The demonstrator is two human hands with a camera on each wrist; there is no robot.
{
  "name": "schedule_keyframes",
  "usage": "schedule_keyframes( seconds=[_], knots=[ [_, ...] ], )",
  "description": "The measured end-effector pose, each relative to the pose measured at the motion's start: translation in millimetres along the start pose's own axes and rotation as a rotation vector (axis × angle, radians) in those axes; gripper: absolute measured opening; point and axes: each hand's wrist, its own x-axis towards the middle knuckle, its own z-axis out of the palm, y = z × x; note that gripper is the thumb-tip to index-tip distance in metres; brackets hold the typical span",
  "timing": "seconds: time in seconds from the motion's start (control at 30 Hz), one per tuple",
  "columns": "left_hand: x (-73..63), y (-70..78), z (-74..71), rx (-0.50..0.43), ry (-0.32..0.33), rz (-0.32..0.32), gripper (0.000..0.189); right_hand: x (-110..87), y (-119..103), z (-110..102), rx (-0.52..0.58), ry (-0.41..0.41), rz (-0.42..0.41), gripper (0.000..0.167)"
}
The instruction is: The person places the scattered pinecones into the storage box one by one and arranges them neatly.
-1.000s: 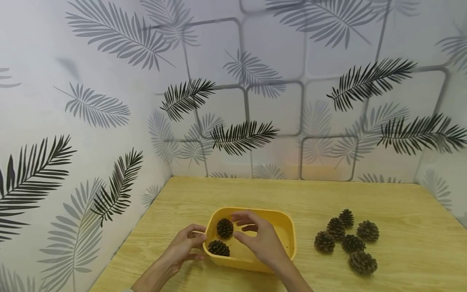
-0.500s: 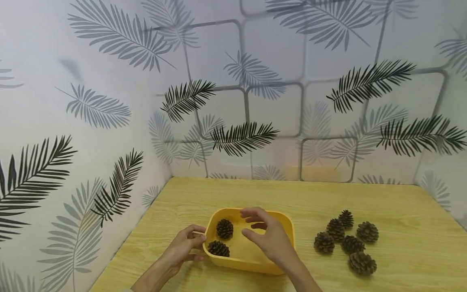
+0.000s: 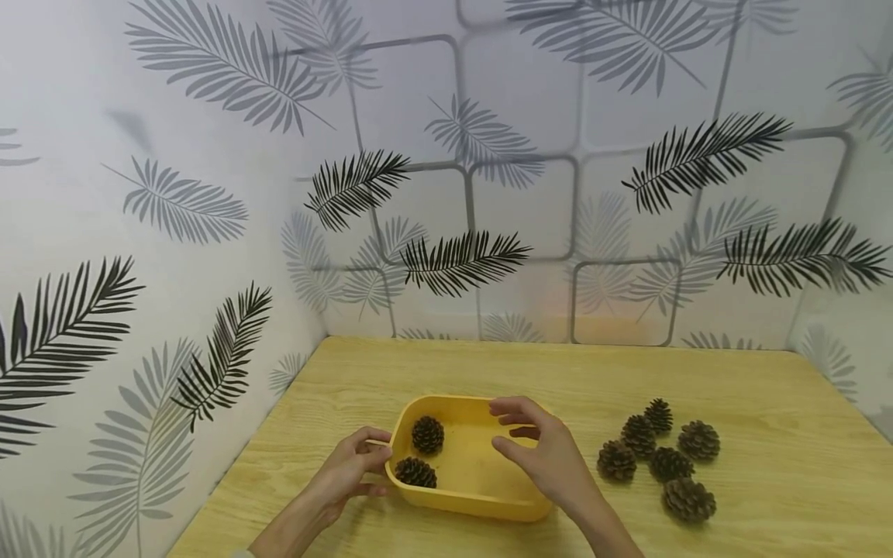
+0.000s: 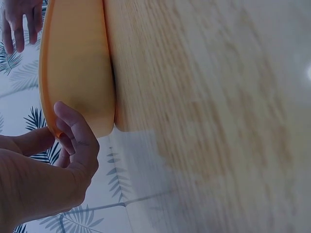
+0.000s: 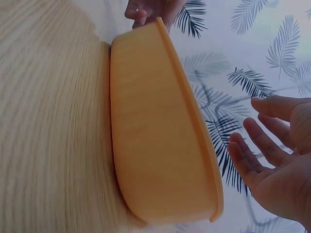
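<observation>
A yellow plastic basin (image 3: 474,502) stands on the table, with two brown pine cones (image 3: 428,435) lying at its left end. My left hand (image 3: 349,471) grips the basin's left end, thumb and fingers at the rim; the left wrist view shows its curled fingers (image 4: 77,133) against the outside. Over the right part of the basin hovers my right hand (image 3: 551,457), its palm holding nothing. In the right wrist view this right hand (image 5: 279,155) has its fingers spread and loosely bent, apart from the basin wall (image 5: 155,131).
Right of the basin, several loose pine cones (image 3: 671,465) lie grouped on the wooden table (image 3: 781,434). Behind the table rises a wall (image 3: 523,209) with a leaf pattern, and another patterned wall (image 3: 160,310) runs along the left side.
My right hand has moved right across the basin, away from the two pine cones inside, fingers still apart. The left hand has stayed at the left rim, and the basin has not moved.
</observation>
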Motion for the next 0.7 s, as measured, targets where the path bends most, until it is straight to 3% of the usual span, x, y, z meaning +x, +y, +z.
schedule_keyframes(
  seconds=[0.3, 0.7],
  knots=[
    [-1.5, 1.9, 0.6, -0.002, 0.003, 0.000, 0.037, -8.6, 10, -26, -0.042, 0.022, 0.007, 0.042],
    [-3.8, 3.7, 0.8, 0.002, 0.002, 0.001, 0.036, -16.8, 20, -46, -0.101, 0.066, 0.013, 0.041]
  ],
)
